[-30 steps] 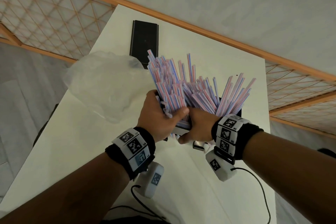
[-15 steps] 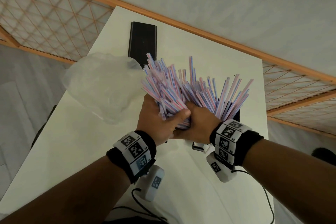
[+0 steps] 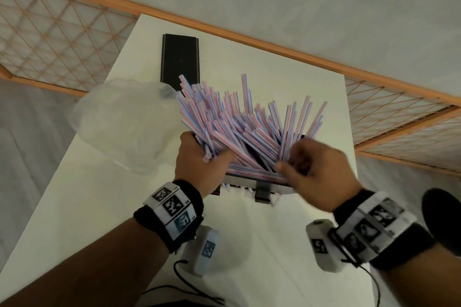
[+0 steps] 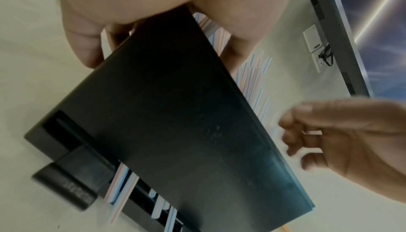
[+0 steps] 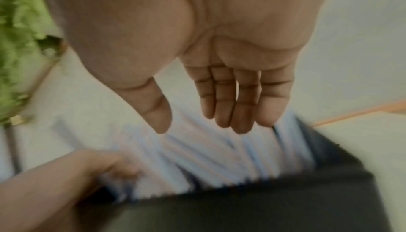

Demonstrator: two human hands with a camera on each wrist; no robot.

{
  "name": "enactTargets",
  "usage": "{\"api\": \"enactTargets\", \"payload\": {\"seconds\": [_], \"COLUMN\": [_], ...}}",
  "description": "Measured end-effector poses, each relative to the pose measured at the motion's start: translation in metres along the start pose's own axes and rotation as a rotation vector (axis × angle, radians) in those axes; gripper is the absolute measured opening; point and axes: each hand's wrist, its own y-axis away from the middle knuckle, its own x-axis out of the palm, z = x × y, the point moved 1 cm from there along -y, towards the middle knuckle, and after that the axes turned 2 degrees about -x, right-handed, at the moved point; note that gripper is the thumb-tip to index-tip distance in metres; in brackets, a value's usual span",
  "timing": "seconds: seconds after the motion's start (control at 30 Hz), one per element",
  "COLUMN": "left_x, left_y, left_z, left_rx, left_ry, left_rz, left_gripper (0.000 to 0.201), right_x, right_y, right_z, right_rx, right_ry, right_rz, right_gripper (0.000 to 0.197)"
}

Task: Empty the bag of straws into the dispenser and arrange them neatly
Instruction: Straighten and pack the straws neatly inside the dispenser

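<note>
A messy sheaf of pink-and-blue striped straws [image 3: 239, 122] stands fanned out in the black dispenser [image 4: 175, 114] on the white table [image 3: 87, 194]. My left hand [image 3: 199, 157] grips a bunch of straws at the dispenser's left end, thumb over them. My right hand [image 3: 314, 169] hovers at the right end, blurred; the right wrist view shows its fingers [image 5: 232, 100] straight and holding nothing above the straws [image 5: 197, 157]. A few straws [image 4: 119, 189] poke out of the dispenser's bottom slot. The empty clear plastic bag [image 3: 124, 119] lies left of the dispenser.
A flat black lid [image 3: 180, 60] lies on the table beyond the straws. The table's right edge is close to the dispenser. A wooden lattice rail [image 3: 399, 117] runs behind the table. A wall screen [image 4: 351, 36] shows in the left wrist view. Cables trail near the front edge.
My right hand has let go of the straws beside the left hand and swung to the dispenser's right end, fingers now straight. The left hand keeps its grip on the leftward-leaning bunch.
</note>
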Motion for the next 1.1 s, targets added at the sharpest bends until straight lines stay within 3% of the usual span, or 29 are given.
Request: {"api": "enactTargets", "payload": {"seconds": [0.07,0.13,0.2,0.3,0.43,0.6,0.87,1.0,1.1], "left_x": [-0.001,-0.002,-0.002,-0.004,-0.004,-0.005,-0.005,-0.007,-0.007], "left_y": [-0.001,0.001,0.003,0.006,0.008,0.007,0.005,0.006,0.005], "left_z": [0.002,-0.001,-0.005,-0.011,-0.014,-0.012,-0.011,-0.013,-0.012], "left_rx": [-0.033,-0.007,0.018,0.024,0.014,0.024,0.086,0.112,0.135], "left_ry": [0.052,0.033,0.049,0.095,0.033,0.007,-0.017,-0.008,-0.02], "left_rz": [0.041,0.098,0.132,0.119,0.066,0.064,0.059,0.065,0.083], "left_gripper": [0.04,0.044,0.045,0.05,0.053,0.06,0.061,0.056,0.058], "right_x": [-0.019,-0.026,-0.023,-0.018,-0.019,-0.017,-0.009,-0.001,0.0], "right_y": [-0.011,-0.025,-0.037,-0.056,-0.074,-0.075,-0.075,-0.076,-0.077], "right_z": [-0.024,-0.048,-0.059,-0.054,-0.038,-0.032,-0.018,-0.016,-0.01], "right_rx": [0.254,0.448,0.516,0.359,0.195,0.157,0.176,0.11,0.046], "right_ry": [0.043,0.122,0.097,0.119,0.338,0.268,0.102,0.086,0.097], "right_rz": [-0.009,0.163,0.348,0.472,0.388,0.238,0.224,0.207,0.178], "right_gripper": [0.039,0.064,0.076,0.056,0.037,0.022,0.024,0.014,0.019]}}
